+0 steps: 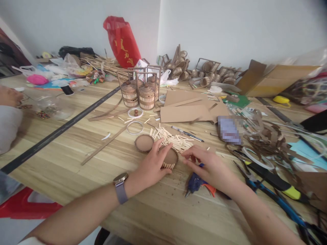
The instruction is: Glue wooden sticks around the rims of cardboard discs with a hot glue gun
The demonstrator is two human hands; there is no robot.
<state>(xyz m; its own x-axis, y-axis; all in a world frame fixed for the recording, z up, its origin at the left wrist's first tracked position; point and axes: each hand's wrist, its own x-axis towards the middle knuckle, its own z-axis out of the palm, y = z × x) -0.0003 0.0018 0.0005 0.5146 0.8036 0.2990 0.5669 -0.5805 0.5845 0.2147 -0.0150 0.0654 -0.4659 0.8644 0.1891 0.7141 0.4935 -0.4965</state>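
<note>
My left hand [153, 161] steadies a small round cardboard tray [170, 157], its thumb at the near side and its fingers over the far rim. Short pale wooden sticks line part of that tray's near edge. Just right of it, my right hand [208, 163] is closed in a pinch; whatever lies between the fingertips is too small to make out. A second round cardboard tray [144, 143] lies beside my left fingers. Behind both hands spreads a loose pile of short wooden sticks [176, 139]. Beneath my right hand rests a blue glue gun [194, 183] with an orange trigger.
Finished lidded baskets with handles [146, 93] stand farther back, near cardboard sheets [186, 110]. A pen [187, 133] lies behind the sticks. Pliers [255, 183] and a yellow-black cutter [274, 180] lie at right. Another person's sleeve [9, 126] shows at left.
</note>
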